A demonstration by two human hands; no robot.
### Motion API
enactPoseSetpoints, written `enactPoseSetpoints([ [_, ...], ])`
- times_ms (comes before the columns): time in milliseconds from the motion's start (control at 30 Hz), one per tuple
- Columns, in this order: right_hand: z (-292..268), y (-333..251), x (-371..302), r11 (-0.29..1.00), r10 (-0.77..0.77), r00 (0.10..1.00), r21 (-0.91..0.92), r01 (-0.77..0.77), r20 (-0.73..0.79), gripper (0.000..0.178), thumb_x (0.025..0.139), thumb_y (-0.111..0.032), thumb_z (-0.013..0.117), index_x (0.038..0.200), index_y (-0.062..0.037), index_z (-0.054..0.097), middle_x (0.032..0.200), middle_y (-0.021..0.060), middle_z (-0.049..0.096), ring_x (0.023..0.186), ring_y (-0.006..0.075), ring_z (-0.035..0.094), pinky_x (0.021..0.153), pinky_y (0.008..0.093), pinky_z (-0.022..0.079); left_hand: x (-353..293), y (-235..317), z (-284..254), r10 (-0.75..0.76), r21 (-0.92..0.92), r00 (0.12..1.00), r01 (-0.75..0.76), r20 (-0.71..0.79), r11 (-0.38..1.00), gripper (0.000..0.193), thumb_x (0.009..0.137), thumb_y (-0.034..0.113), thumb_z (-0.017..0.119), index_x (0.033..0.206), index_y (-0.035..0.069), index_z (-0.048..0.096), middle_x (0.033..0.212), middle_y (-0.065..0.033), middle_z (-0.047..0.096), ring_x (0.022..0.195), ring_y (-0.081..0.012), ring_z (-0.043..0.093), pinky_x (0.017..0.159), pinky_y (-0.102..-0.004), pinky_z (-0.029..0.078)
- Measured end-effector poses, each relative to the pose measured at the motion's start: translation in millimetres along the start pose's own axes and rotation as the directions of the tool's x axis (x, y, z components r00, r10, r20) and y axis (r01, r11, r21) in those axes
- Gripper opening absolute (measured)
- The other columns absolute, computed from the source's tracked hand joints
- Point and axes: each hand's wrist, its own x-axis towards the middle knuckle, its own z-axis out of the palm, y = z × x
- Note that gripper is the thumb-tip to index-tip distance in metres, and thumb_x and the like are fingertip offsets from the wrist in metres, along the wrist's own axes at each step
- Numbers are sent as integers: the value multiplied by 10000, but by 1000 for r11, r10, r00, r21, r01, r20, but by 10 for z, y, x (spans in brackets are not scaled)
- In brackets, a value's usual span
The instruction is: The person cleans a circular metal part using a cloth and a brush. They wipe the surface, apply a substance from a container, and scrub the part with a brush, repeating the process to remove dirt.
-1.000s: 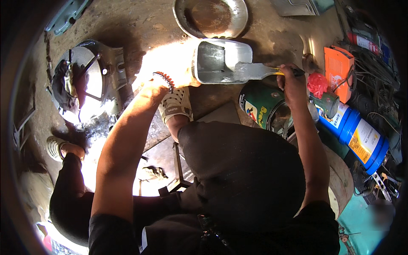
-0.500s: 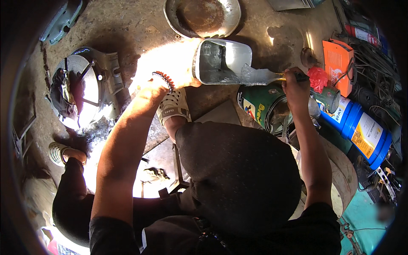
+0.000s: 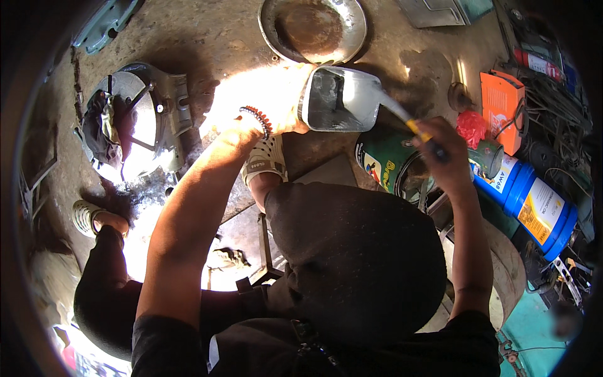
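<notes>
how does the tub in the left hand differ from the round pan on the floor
The tub is boxy with rounded corners, while the pan is round. The tub is held in the left hand; the pan rests on the floor. The tub is grey and whitish inside, whereas the pan has a brown, rusty-looking bottom. Both are open, showing their insides.

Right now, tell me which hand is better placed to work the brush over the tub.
The right hand, I'd judge: it grips the handle of the brush, whose head is by the tub's right edge. The left hand is occupied, holding the tub's left end.
</notes>
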Motion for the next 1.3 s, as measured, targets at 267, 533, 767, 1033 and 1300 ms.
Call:
enactPoseSetpoints([
  [267,204,-341,-122,850,-145,781,-328,413,608,362,793,-86,639,1148,-93,569,1027,89,580,979,269,598,869,408,484,321,235,152,52,172,999,-50,-9,984,419,925,432,417,1076,86,600,1078,-146,634,959,-303,620,846,-478,484],
  [533,-153,-432,-217,881,-154,797,-284,378,584,405,747,-26,684,1140,-98,620,949,88,618,871,277,630,752,388,513,-203,535,115,117,352,993,-110,1,930,425,929,428,431,1099,82,610,1098,-148,644,975,-301,628,859,-468,488],
  [767,-279,-532,-328,987,152,988,-54,-149,42,283,798,16,694,1078,-24,680,942,139,689,828,264,671,770,325,517,-109,926,370,151,491,988,-141,19,860,431,932,425,444,1119,78,619,1116,-150,652,990,-300,635,871,-459,491],
  [1033,70,-332,-162,996,27,996,-90,-19,80,343,826,-15,672,1167,-5,633,1022,174,658,889,302,657,794,365,516,-328,880,331,184,645,983,-157,25,748,439,935,422,458,1142,74,629,1136,-153,662,1006,-298,643,884,-449,495],
  [1300,162,-136,-384,980,-78,947,-150,130,311,429,800,2,697,1218,-42,611,920,139,612,772,297,635,664,364,533,-629,884,263,213,774,973,-199,85,601,447,939,418,472,1165,71,639,1157,-155,672,1023,-297,651,897,-439,499],
])
